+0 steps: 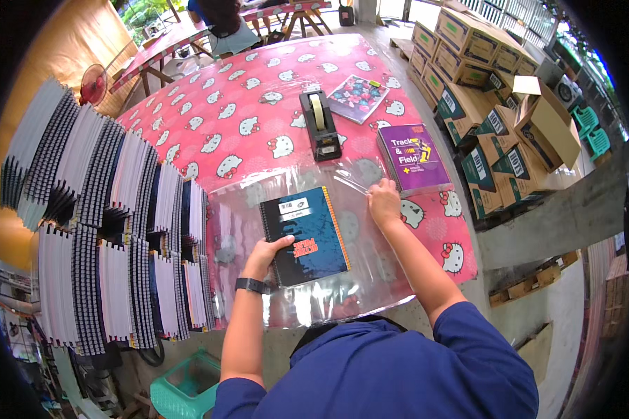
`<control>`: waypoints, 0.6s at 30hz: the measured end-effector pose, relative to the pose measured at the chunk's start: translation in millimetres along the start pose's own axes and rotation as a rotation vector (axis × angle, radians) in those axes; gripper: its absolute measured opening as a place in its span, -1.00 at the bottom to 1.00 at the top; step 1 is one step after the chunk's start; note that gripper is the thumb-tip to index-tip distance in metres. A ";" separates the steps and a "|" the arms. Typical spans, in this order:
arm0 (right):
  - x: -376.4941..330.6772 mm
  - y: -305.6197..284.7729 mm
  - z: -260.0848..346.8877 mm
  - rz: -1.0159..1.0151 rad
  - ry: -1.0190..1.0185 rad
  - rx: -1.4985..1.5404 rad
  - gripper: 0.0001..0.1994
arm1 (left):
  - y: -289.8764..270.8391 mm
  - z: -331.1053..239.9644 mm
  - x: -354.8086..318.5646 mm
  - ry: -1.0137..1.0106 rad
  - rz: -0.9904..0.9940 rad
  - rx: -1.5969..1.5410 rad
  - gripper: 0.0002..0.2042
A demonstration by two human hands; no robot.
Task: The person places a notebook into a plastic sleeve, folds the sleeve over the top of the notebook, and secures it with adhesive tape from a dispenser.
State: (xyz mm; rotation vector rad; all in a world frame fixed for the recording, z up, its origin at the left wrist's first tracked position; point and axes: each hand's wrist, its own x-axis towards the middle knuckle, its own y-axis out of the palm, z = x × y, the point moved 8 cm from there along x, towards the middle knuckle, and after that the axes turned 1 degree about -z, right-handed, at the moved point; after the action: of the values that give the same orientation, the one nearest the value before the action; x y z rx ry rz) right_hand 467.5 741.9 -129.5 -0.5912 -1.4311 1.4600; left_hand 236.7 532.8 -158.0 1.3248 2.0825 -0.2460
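Note:
A spiral-bound notebook (318,230) with a dark blue and black cover lies slightly turned on a large clear plastic sheet (388,272) in front of me. My left hand (262,255), with a dark band at its wrist, grips the notebook's lower left side, thumb on the cover and fingers hidden beneath. At the sheet's upper right, my right hand (383,202) has its fingers closed on the creased plastic. Just beyond that hand lies a purple notebook (423,164). Farther off stands a black tape dispenser (321,129) with a roll of tape.
Tall stacks of spiral-bound notebooks (112,237) line the table's left side. A flower-patterned notebook (360,98) lies near the far edge of the pink table (248,91). Cardboard boxes (493,133) are piled at right. A green stool (182,391) stands below, and a person (220,17) is at the back.

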 end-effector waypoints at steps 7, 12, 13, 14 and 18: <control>-30.8 -33.8 -15.8 0.019 0.163 0.748 -0.81 | -11.8 0.8 -3.3 0.475 -0.091 -0.032 -0.34; -112.1 -27.9 -18.3 0.633 0.370 0.877 -0.80 | -1.0 2.1 -14.3 0.509 -0.086 -0.058 -0.35; -109.7 -42.4 -10.0 0.527 0.391 0.961 -0.82 | 1.7 3.2 -13.2 0.474 -0.038 -0.116 -0.35; -106.1 -57.5 -0.7 0.419 0.409 1.042 -0.83 | 4.5 4.4 -12.4 0.439 0.008 -0.173 -0.35; -84.4 -99.8 96.3 0.350 0.260 0.969 -0.86 | -3.4 2.2 -9.2 0.497 0.033 -0.153 -0.36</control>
State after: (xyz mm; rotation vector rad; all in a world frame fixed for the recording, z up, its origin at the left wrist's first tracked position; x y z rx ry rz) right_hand 448.8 607.1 -40.8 -0.3804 -0.3115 2.0279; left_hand 237.2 523.2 -154.7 1.4289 2.4191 0.2833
